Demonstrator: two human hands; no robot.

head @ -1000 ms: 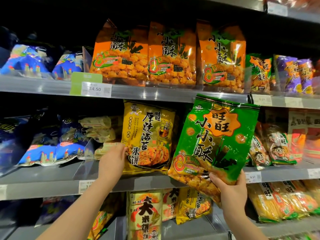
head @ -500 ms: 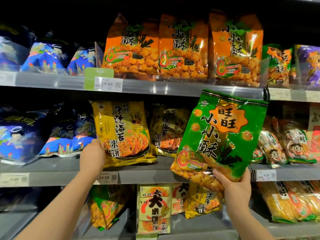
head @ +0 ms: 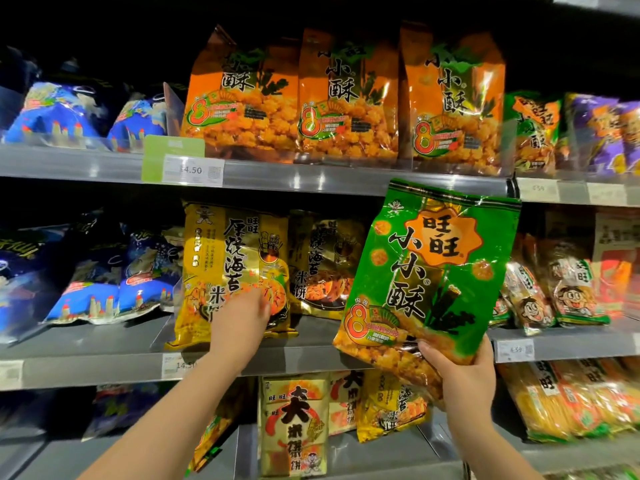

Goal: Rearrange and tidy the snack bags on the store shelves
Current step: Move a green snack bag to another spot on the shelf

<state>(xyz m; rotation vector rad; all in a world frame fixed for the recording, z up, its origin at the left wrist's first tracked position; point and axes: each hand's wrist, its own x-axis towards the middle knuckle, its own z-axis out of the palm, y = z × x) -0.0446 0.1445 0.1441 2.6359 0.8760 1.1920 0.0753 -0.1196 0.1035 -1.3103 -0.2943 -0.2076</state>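
Right hand [head: 462, 375] grips glossy green foil snack bag [head: 429, 271] by bottom corner, held off-shelf, right of yellow foil rice-cracker bag [head: 235, 271]. Left hand [head: 239, 320] flat on yellow bag; grasp unclear. Step: straightening. Next: find green slot.

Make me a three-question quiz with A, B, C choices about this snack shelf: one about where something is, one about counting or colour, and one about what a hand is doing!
1. Where is the green bag?
A. lying on the top shelf
B. held up in front of the middle shelf
C. on the floor

2. How many big orange bags stand side by side on the upper shelf?
A. one
B. three
C. six

3. What is the left hand doing?
A. touching the front yellow bag
B. holding a price tag
C. hanging empty, away from the shelf

Answers: 1 B, the right hand grips its bottom edge. 2 B, three stand in a row. 3 A, its fingers rest against the bag's front.
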